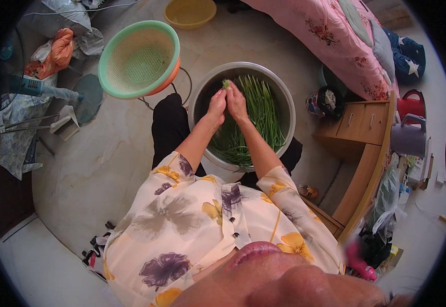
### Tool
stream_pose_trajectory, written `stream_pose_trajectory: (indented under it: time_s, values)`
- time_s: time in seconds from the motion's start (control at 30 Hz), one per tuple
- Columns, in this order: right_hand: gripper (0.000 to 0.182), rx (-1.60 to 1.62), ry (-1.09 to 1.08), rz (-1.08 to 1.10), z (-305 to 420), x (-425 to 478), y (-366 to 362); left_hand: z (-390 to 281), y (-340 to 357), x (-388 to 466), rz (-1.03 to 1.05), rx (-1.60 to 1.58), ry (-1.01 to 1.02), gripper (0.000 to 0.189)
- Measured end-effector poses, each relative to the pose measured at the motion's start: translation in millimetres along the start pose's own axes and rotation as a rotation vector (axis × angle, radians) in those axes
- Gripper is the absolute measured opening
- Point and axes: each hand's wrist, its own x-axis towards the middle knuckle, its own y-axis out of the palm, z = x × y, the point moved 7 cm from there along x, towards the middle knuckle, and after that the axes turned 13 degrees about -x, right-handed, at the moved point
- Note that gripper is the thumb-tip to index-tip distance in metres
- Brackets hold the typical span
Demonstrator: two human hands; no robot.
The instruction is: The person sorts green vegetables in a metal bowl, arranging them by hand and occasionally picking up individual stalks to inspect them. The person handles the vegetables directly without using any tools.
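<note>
A large round metal basin (pixel 290 115) stands on the floor between my knees. Long thin green stalks (pixel 263 111), which look like garlic chives, fill its right side and near part. Above the basin's left half, my left hand (pixel 216 104) and my right hand (pixel 236 102) press together. A small bunch of greens (pixel 226 83) sticks out past the fingertips, its pale ends pointing away from me. Both hands close on this bunch; the fingers hide how much of it each one holds.
Left of the basin stands a green plastic colander (pixel 107 82) nested over an orange one (pixel 165 81). A yellow basin (pixel 190 23) lies farther off. A cable (pixel 190 82) loops behind my left knee. To the right are a wooden desk (pixel 362 119) and a bin (pixel 332 103).
</note>
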Motion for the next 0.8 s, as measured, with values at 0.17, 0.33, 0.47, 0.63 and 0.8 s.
stream_pose_trajectory:
  time_s: [0.17,0.33,0.47,0.63,0.8]
  values:
    - [0.045,-0.07,-0.093,-0.064,-13.6,-3.6,-4.2,6.4,10.5,-5.2,0.003,-0.175,-0.122,0.027]
    - [0.045,-0.136,-0.302,-0.045,22.5,-23.2,0.0,3.0,-11.8,-0.7,-0.01,-0.203,-0.181,0.039]
    - [0.04,-0.245,0.063,-0.107,-24.0,-0.6,-32.3,-11.0,0.4,-17.6,-0.022,-0.046,-0.13,0.037]
    - [0.044,-0.247,0.071,-0.096,-38.3,18.3,-34.7,-19.2,-11.1,-5.0,-0.19,0.593,-0.032,0.06]
    - [0.037,-0.391,0.102,-0.072,-51.5,32.3,-32.4,3.2,-54.2,42.3,-0.219,0.524,0.055,0.059]
